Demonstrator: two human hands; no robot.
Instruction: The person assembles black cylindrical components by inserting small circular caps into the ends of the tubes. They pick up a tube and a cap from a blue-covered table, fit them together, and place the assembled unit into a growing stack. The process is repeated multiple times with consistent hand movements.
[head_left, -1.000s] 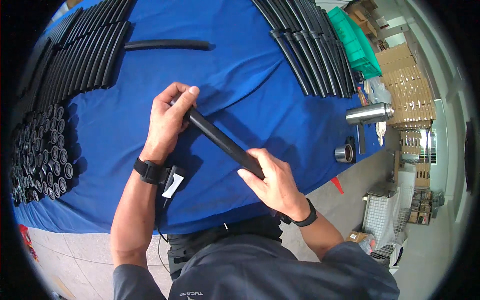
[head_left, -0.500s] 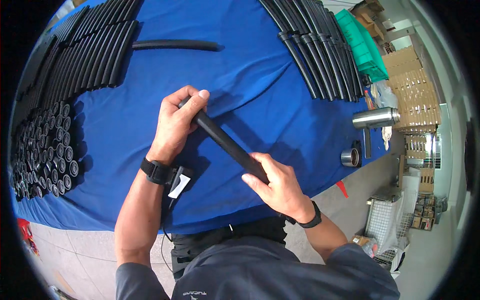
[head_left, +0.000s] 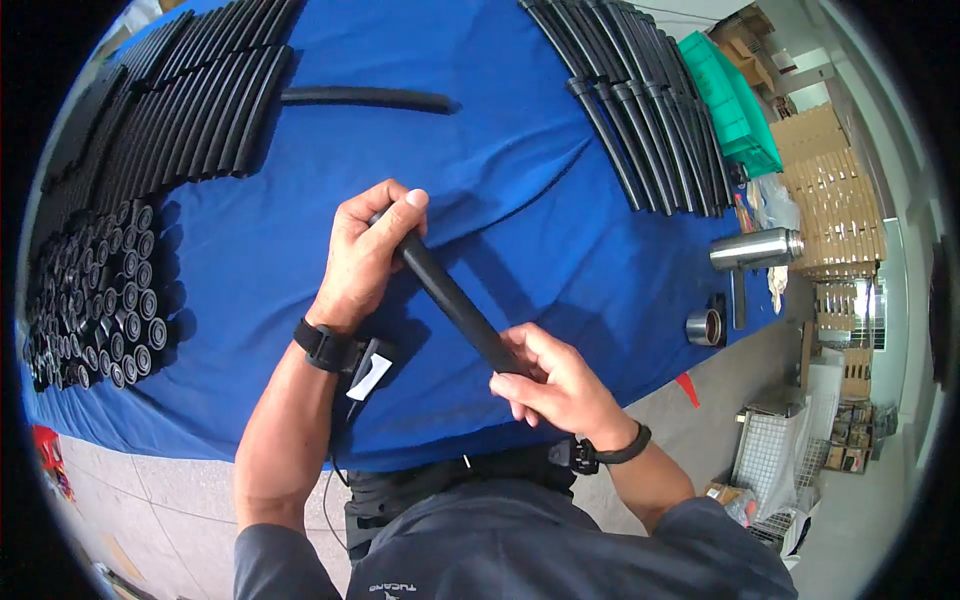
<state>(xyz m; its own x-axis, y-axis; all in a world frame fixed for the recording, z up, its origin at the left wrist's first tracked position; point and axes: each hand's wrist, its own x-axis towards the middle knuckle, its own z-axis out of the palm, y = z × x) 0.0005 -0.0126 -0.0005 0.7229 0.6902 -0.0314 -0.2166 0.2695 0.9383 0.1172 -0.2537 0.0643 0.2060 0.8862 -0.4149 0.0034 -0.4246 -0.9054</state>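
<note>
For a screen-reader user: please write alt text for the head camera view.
Both hands, left hand and right hand, grip the ends of a black tube above a blue-covered table. More black tubes lie in rows at the far left and right.

On the desk (head_left: 560, 230), rows of tubes (head_left: 190, 110) lie at the far left with short sleeves (head_left: 95, 300) stacked nearer, and a single tube (head_left: 365, 97) lies apart behind the middle. More tubes (head_left: 640, 110) lie far right, a bin (head_left: 740, 105) beyond them. A flask (head_left: 755, 248) lies at the right edge, a ring (head_left: 703, 327) just before it.
</note>
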